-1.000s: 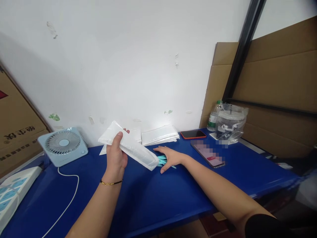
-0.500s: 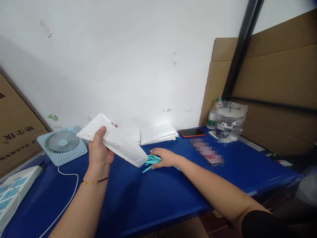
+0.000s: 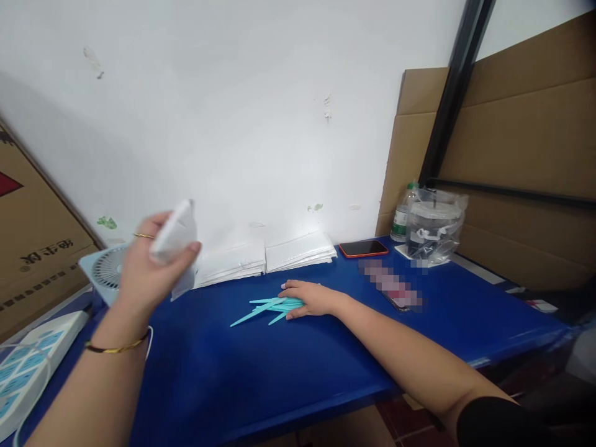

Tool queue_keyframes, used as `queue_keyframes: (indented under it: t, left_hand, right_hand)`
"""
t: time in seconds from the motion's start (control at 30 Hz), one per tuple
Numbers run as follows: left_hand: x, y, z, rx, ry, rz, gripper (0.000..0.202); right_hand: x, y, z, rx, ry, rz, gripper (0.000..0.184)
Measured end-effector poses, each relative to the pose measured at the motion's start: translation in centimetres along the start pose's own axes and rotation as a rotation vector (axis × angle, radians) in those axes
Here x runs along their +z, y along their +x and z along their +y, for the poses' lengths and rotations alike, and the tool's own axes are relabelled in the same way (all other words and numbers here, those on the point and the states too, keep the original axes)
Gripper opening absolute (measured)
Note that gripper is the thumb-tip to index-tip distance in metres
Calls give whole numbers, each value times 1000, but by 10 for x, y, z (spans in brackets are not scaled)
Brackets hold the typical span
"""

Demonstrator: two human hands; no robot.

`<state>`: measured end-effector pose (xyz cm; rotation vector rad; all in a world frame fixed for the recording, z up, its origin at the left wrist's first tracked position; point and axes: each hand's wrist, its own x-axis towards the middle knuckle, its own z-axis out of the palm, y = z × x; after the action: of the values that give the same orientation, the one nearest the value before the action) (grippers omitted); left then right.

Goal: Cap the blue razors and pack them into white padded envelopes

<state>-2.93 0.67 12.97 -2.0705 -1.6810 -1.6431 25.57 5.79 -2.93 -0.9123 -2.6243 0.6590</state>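
Note:
My left hand (image 3: 146,267) is raised at the left above the blue table (image 3: 298,366) and grips a white plastic bag (image 3: 176,239), seen nearly end-on. My right hand (image 3: 310,299) lies on the table in the middle, fingers curled down over a bunch of thin turquoise sticks (image 3: 265,307) that fan out to the left from under it. Two stacks of white bags (image 3: 265,259) lie against the wall just behind the sticks.
A small light-blue fan (image 3: 105,270) and a white power strip (image 3: 28,360) sit at the left, beside a cardboard box (image 3: 32,261). At the right are an orange-cased phone (image 3: 363,249), a second phone (image 3: 391,287), a water bottle (image 3: 400,218) and a bagged container (image 3: 433,226).
My left hand has carried the white bag up and to the left, away from my right hand. The turquoise sticks, hidden behind the bag before, now show on the table.

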Motion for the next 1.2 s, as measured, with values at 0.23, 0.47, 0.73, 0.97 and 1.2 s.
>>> queue_keyframes:
  t: [0.23,0.47,0.73,0.97,1.2]
  left_hand:
    - [57,-39,-93,156,401,-533,98]
    - [100,-95,-49,253,146,-988,80]
    - [134,-106,-16,170,-40,-1122,86]
    - [146,-83,-29,40,-42,-883,49]
    - [154,-77,-41,-29,-137,-1069,36]
  right_hand:
    - [-38,-20,4,88,27,201,55]
    - [-72,-70,36,500,68,-100,101]
    - [-55,-54,27,349,180,-139,91]
    - [-55,-52,42,301,58,156,41]
    - [-47,-42,39,272,116,10,27]
